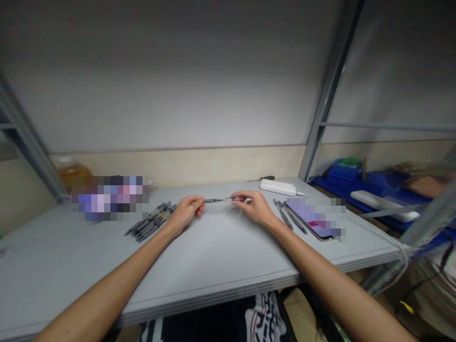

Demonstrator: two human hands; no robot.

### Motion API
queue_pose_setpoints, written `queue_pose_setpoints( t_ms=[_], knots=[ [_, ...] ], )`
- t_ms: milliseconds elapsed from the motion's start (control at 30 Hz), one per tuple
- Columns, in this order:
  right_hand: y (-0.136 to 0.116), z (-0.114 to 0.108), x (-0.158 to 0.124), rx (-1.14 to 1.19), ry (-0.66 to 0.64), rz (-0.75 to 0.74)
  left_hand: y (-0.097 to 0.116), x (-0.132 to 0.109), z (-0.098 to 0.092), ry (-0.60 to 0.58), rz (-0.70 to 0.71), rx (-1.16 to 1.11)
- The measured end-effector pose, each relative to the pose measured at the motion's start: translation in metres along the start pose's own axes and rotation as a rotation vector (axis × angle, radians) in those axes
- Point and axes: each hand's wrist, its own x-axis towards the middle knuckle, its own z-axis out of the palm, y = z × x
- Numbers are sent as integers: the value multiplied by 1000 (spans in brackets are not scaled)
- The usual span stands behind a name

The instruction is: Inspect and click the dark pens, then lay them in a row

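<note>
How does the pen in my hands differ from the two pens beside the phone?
Your left hand and right hand grip the held pen; the two pens lie on the table. The held pen runs nearly straight across; the two pens slant. The held pen shows a yellowish patch; the two pens show none. All look greyish.

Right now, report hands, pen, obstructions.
Left hand and right hand pinching a pen. Pen roughly level between them. Nothing blocking it; pen pile beside left hand, phone farther right.

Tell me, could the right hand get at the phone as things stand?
Probably yes: only two pens lie between the right hand and the phone, though that hand is busy with another pen.
</note>
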Motion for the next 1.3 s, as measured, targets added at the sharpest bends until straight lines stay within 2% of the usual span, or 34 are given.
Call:
queue_pose_setpoints(
  t_ms=[167, 367, 500, 667, 833, 967, 1067, 1200, 1300],
  knots=[
    [0, 2, 0, -52, -20, -14, -2, -1, 1, -35, 7, 48],
    [-3, 4, -2, -53, -81, 53, -1, -2, -2, 94, 162, 251],
    [0, 5, -2, 209, -210, 241, 4, -7, -3, 191, 270, 387],
    [0, 2, -1, 632, -328, 432, 17, -15, 2, 236, 346, 467],
    [1, -1, -1, 774, -378, 531, 19, -17, 4, 250, 374, 515],
    [3, 1, 2, 701, -228, 513, 11, -12, 3, 146, 320, 456],
    [1, 4, 3, 585, -125, 428, 7, -10, 3, 23, 258, 363],
    [-1, 7, 3, 500, -97, 333, 7, -11, 6, -160, 212, 375],
    [-2, 7, 2, 482, -87, 299, 7, -13, 8, -212, 194, 405]
  ],
)
